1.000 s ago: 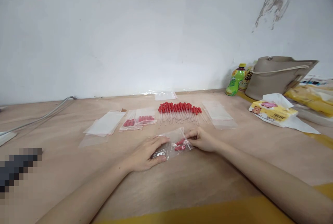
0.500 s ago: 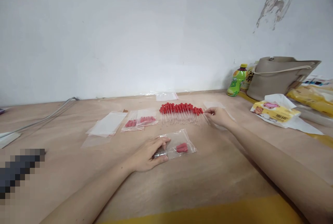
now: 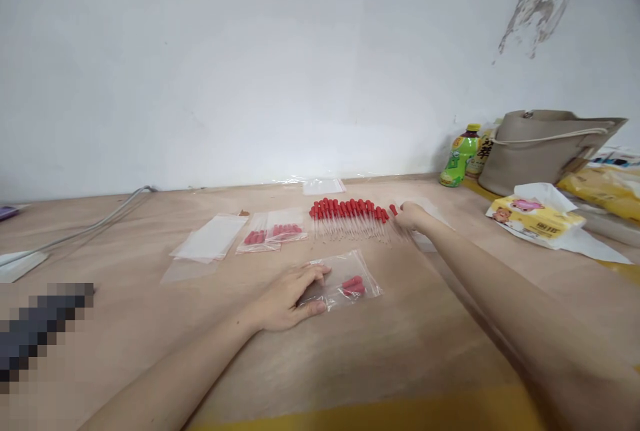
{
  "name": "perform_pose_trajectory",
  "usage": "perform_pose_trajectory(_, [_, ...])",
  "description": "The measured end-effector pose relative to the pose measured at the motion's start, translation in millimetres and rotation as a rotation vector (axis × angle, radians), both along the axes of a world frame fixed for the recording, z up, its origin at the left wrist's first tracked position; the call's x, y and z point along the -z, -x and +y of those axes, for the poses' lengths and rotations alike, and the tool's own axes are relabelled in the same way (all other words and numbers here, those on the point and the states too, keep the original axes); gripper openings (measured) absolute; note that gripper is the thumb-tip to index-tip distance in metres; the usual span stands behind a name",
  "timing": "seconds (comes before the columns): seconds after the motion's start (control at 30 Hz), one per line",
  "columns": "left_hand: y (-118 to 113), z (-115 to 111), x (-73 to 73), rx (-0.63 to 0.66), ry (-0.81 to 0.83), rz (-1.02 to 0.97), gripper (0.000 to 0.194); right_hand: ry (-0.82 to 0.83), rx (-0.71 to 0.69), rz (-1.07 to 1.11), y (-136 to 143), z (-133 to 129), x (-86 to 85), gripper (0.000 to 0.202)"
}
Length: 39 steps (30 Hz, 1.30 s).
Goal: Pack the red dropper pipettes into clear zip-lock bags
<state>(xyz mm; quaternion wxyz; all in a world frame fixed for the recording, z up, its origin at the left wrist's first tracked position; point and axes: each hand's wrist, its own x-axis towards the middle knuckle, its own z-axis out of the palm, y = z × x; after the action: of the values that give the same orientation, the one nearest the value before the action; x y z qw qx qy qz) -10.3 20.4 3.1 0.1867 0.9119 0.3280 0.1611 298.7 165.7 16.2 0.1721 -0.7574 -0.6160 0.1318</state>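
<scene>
Moved off the remaining pile [image 3: 345,209], our right hand [image 3: 415,217] pinches a dropper [image 3: 393,209]; open left hand [image 3: 289,299] pins one bag [image 3: 369,277]; two filled bags [image 3: 286,229].

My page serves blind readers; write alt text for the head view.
A person's left hand rests on a clear bag with red bulbs inside, while the right hand is at the right end of a row of red-topped droppers. Two similar bags lie beyond the left hand.

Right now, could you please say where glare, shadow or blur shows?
Head view: bright glints on the clear bag touching the left hand; a soft shadow on the wall beside the green bottle; the right hand looks slightly blurred; a dark object at left is pixelated.
</scene>
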Motion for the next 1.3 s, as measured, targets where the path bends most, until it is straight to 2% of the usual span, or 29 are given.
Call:
perform_pose_trajectory(0.1, [0.2,0.4,-0.6,0.008,-0.011,0.014,0.04,-0.194,-0.053,0.127,-0.6,-18.1,1.0,0.045])
perform_pose_trajectory(0.2, [0.0,1.4,-0.7,0.005,-0.021,0.027,0.047,-0.412,-0.175,0.506,9.1,-47.6,14.9,0.05])
perform_pose_trajectory(0.3, [-0.2,2.1,0.4,0.006,-0.033,0.027,0.049,-0.419,-0.184,0.872,28.4,-76.7,32.8,0.052])
perform_pose_trajectory(0.4, [-0.1,2.3,1.3,0.005,-0.038,0.023,0.05,-0.427,-0.137,1.052,45.0,-92.8,42.4,0.047])
perform_pose_trajectory(0.7, [-0.7,0.7,-0.8,-0.01,-0.026,0.029,0.051,-0.309,-0.072,1.204,58.2,-102.0,41.3,0.044])
perform_pose_trajectory(0.83, [-1.6,0.2,-1.1,-0.01,-0.034,0.014,0.051,-0.21,-0.129,1.27,60.6,-106.3,42.9,0.036])
perform_pose_trajectory(0.93, [-1.8,0.3,-1.1,-0.009,-0.041,0.015,0.051,-0.073,-0.259,1.262,54.9,-106.5,44.9,0.03])
perform_pose_trajectory(1.07, [-1.8,0.0,-1.5,-0.006,-0.038,0.022,0.051,0.047,-0.498,1.042,41.8,-104.2,45.2,0.028])
perform_pose_trajectory(1.13, [-1.5,-0.1,-1.5,-0.011,-0.038,0.037,0.051,0.031,-0.576,0.885,38.8,-103.2,44.7,0.026])
perform_pose_trajectory(1.3, [-0.9,0.7,-0.8,-0.016,-0.055,0.062,0.052,-0.159,-0.655,0.555,46.2,-103.4,43.6,0.019])
